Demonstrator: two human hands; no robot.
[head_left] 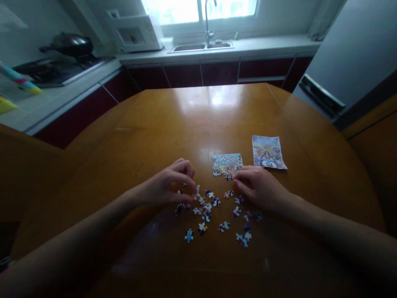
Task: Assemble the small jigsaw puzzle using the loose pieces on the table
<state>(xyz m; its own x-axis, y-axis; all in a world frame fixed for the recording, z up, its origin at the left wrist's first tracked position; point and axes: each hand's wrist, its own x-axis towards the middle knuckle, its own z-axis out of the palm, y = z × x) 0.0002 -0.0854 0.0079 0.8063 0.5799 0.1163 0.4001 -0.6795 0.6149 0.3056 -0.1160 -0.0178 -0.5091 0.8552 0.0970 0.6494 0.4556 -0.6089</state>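
Note:
My left hand [176,182] is over the left side of a loose cluster of jigsaw pieces [207,207]. Its thumb and index finger are bent toward each other at a pale puzzle piece [197,190]. Up and to the right lies a joined section of puzzle [227,163] with a printed picture and a jagged lower edge. My right hand [259,186] rests at that section's lower right corner. Its fingers are closed beside a small puzzle piece [228,176] at the lower edge; the fingertips partly hide what they grip.
A creased picture sheet [268,152] lies right of the joined section. Several more pieces are scattered nearer me, including a blue piece [189,235]. The wooden table [192,120] has rounded ends. Beyond it stand a sink [201,46], a stove with a black pan [72,44] and a fridge.

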